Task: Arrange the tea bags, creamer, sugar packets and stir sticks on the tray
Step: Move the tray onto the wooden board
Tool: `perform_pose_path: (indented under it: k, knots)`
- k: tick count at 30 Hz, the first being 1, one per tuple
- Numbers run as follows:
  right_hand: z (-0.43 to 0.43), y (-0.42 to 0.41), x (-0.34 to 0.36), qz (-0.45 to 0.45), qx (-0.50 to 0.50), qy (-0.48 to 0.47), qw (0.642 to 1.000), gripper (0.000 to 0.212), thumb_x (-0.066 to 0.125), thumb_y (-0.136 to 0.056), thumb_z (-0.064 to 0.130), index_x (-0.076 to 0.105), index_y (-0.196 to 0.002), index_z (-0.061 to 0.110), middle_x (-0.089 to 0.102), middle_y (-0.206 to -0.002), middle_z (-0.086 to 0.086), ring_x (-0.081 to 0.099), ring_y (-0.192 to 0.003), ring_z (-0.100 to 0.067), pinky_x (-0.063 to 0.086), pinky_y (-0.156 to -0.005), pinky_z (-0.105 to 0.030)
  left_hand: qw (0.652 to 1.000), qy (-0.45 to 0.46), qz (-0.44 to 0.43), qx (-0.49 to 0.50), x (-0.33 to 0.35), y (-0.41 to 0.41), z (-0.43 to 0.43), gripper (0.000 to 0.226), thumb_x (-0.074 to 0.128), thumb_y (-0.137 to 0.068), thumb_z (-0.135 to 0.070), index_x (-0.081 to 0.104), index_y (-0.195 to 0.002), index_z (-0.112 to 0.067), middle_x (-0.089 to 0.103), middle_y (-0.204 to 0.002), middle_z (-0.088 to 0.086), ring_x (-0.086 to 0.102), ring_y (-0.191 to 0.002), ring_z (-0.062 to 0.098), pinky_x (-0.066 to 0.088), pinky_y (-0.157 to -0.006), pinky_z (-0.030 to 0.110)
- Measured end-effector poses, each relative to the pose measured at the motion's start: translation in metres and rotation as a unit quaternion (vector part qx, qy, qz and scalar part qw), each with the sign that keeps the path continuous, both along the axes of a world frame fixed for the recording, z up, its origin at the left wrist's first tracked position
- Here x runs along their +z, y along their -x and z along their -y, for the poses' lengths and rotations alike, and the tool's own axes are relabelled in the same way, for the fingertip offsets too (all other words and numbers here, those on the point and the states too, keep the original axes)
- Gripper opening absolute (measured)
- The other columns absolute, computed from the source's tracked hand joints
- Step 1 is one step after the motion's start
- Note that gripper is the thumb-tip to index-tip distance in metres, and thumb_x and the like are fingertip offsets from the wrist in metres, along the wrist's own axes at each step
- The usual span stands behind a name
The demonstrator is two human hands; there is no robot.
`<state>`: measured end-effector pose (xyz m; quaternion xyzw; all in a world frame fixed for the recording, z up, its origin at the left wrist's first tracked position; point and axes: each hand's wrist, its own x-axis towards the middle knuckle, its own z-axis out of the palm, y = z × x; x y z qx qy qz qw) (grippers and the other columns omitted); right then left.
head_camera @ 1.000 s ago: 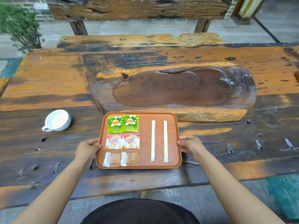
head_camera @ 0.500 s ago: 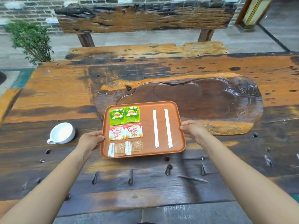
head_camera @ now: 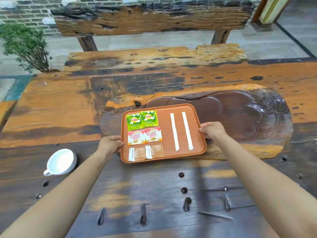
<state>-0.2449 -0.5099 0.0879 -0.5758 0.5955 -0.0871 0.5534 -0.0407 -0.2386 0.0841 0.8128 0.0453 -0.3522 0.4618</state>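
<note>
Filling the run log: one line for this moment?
tray loaded | left hand, right hand grip tray edges | over carved board

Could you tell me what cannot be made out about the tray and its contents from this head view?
- Whether the tray rests on the carved wooden slab or is held above it: the tray hides its own underside.
- Small print on the sugar packets: too small and blurred.
- What the stir sticks look like: paper wrappers cover them.
- Fingers of the left hand and right hand below the rim: hidden by the tray.
</note>
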Motion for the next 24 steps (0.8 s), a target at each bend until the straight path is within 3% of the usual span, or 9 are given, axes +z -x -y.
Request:
perform_pose_path:
  k: [2,4,6,9,13,17,21,24]
  knots:
    - [0.014,-0.003,-0.005,-0.011,-0.013,0.012,1.0,0.012,0.061,-0.084,-0.004,0.066,-0.081,0.007,0.065,-0.093,-0.012,0.062,-0.087,-0.023,0.053,-0.081,-0.033,1.0,-0.003,0.002,-0.01,-0.008,-0.006,0.016,0.031,0.05,-0.086,0.011,0.06,-0.115,0.005,0.065,-0.067,0.003,0.061,-0.043,0.006,0.049,-0.04,0.01]
    - [0.028,-0.005,-0.012,-0.025,-0.016,0.025,0.999,0.015,0.064,-0.083,-0.001,0.068,-0.076,0.013,0.069,-0.098,-0.012,0.064,-0.091,-0.025,0.054,-0.089,-0.039,1.0,0.001,0.004,-0.018,-0.014,-0.01,0.033,0.032,0.05,-0.086,0.011,0.061,-0.115,0.003,0.065,-0.084,0.01,0.062,-0.054,0.011,0.051,-0.045,0.011]
    - [0.041,-0.003,-0.018,-0.043,-0.023,0.036,0.998,0.017,0.066,-0.082,0.003,0.069,-0.074,0.017,0.071,-0.102,-0.012,0.065,-0.095,-0.026,0.053,-0.093,-0.043,1.0,0.001,0.009,-0.026,-0.022,-0.013,0.049,0.032,0.051,-0.085,0.009,0.063,-0.114,0.0,0.065,-0.084,0.009,0.061,-0.068,0.019,0.056,-0.06,0.021]
    - [0.056,0.0,-0.024,-0.061,-0.043,0.047,0.996,0.013,0.066,-0.082,0.005,0.074,-0.087,0.013,0.071,-0.106,-0.011,0.065,-0.1,-0.025,0.051,-0.096,-0.043,0.999,0.002,0.008,-0.04,-0.033,-0.016,0.069,0.031,0.051,-0.085,0.007,0.067,-0.109,-0.004,0.067,-0.077,0.005,0.061,-0.079,0.025,0.056,-0.083,0.04]
    - [0.068,0.003,-0.03,-0.07,-0.059,0.051,0.995,0.016,0.065,-0.082,0.005,0.074,-0.095,0.01,0.071,-0.106,-0.01,0.064,-0.1,-0.025,0.051,-0.097,-0.041,0.997,0.002,0.037,-0.061,-0.042,-0.015,0.086,0.031,0.05,-0.085,0.005,0.068,-0.108,-0.005,0.068,-0.088,0.009,0.062,-0.072,0.018,0.056,-0.071,0.027]
    - [0.073,0.007,-0.038,-0.083,-0.058,0.063,0.993,0.018,0.064,-0.084,0.007,0.074,-0.098,0.01,0.071,-0.108,-0.011,0.064,-0.102,-0.025,0.05,-0.098,-0.042,0.997,0.02,0.03,-0.062,-0.045,-0.013,0.096,0.03,0.05,-0.087,0.007,0.065,-0.111,-0.002,0.067,-0.092,0.011,0.062,-0.076,0.019,0.054,-0.069,0.023]
    - [0.077,0.009,-0.042,-0.1,-0.043,0.087,0.99,0.02,0.062,-0.086,0.01,0.072,-0.104,0.011,0.069,-0.113,-0.01,0.062,-0.106,-0.025,0.048,-0.1,-0.04,0.997,0.027,0.013,-0.065,-0.048,-0.012,0.098,0.031,0.051,-0.087,0.006,0.064,-0.113,-0.004,0.067,-0.078,0.0,0.061,-0.069,0.011,0.053,-0.068,0.021]
    - [0.079,0.007,-0.043,-0.103,-0.034,0.101,0.989,0.022,0.061,-0.087,0.01,0.072,-0.106,0.01,0.068,-0.115,-0.01,0.061,-0.108,-0.025,0.048,-0.1,-0.039,0.997,0.03,0.008,-0.066,-0.05,-0.014,0.098,0.031,0.052,-0.086,0.005,0.063,-0.115,-0.003,0.066,-0.079,0.001,0.061,-0.071,0.011,0.053,-0.069,0.021]
